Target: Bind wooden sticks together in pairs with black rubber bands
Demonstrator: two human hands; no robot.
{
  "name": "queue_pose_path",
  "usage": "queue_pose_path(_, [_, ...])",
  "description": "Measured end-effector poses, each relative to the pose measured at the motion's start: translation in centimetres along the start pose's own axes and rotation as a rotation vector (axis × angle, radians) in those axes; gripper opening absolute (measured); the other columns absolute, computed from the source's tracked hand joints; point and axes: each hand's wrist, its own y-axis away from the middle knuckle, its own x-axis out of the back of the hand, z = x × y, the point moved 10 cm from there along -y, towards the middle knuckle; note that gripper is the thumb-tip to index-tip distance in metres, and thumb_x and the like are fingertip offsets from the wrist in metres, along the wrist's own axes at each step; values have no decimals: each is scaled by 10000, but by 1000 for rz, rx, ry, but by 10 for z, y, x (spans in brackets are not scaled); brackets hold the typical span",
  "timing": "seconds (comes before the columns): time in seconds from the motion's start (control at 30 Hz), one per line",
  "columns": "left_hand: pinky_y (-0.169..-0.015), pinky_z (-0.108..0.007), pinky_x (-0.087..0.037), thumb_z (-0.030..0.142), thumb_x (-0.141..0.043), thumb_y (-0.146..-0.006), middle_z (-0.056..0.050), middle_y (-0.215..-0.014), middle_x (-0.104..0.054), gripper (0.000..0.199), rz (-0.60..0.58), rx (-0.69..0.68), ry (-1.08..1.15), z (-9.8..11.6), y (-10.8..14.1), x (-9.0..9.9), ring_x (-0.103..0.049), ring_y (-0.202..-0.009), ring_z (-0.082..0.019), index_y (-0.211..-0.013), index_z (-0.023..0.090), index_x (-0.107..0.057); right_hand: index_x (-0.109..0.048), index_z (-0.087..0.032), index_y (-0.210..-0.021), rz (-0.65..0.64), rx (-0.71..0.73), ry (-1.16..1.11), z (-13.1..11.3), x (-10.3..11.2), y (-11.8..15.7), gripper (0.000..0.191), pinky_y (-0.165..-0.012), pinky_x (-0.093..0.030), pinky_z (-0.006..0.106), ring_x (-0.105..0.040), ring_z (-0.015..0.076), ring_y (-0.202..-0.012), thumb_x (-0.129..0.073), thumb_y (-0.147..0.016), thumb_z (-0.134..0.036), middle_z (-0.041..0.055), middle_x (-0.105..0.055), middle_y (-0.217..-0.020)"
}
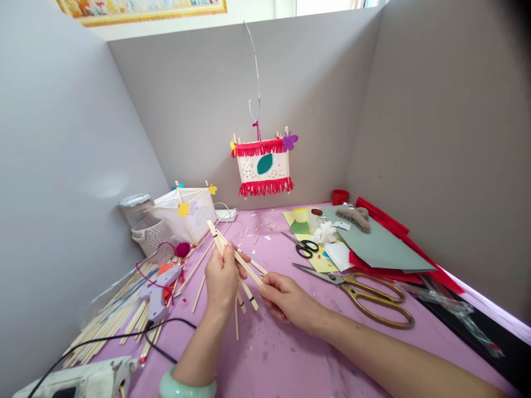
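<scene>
My left hand (222,279) is closed around several pale wooden sticks (250,297), some with black marks near their ends. Their tops meet above my thumb and their lower ends fan out over the purple cloth. My right hand (290,298) pinches the lower right end of one stick in that bundle. To the left of my left hand lies a lavender glue gun (156,301) with a black cord. More loose sticks (102,323) are spread beneath and beside it.
A fringed lantern (264,167) hangs from a wire hook at the back. Behind the sticks stand a white paper lantern frame (199,216) and a glass jar (141,213). Black scissors (306,248), gold-handled scissors (373,298) and grey sheets (381,243) lie to the right.
</scene>
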Motion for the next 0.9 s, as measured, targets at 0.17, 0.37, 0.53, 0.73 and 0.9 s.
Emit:
queue_pose_path(0.17, [-359,-203,-310,449,-501,-790,-27,-538,-647,319,-4,18,42,0,-1,0,-458,-333,-91,-720,145,-568,-457,-170,-709,-95,-15,-181,1,-2,-2,279,-307,-223,162,-358,31,-340,-567,-788,-414,-72,-459,-545])
queue_pose_path(0.37, [-334,-186,-293,470,-529,-762,-19,-548,-644,323,18,29,116,3,-2,3,-449,-322,-80,-760,147,-536,-560,-119,-734,-172,-65,-359,-2,-2,0,287,-304,-278,157,-429,41,-377,-610,-757,-400,-5,-562,-633])
queue_pose_path(0.53, [-346,-182,-307,464,-520,-776,-20,-559,-643,318,-3,25,124,3,0,0,-454,-337,-74,-743,149,-535,-553,-120,-701,-160,-68,-429,4,-2,-2,202,-308,-296,149,-424,43,-376,-639,-733,-299,-11,-561,-591])
queue_pose_path(0.73, [-365,-177,-317,448,-481,-820,-21,-587,-645,304,-47,-2,99,3,1,-4,-450,-366,-70,-753,155,-531,-542,-126,-700,-141,-93,-504,10,-2,-3,191,-324,-283,159,-399,43,-391,-651,-722,-281,-20,-533,-591])
queue_pose_path(0.9, [-377,-172,-322,442,-447,-850,-5,-600,-636,283,-56,-16,83,5,1,-4,-454,-381,-69,-792,169,-496,-533,-132,-698,-164,-94,-509,8,-3,-3,236,-349,-279,165,-382,38,-401,-662,-726,-327,-41,-490,-579])
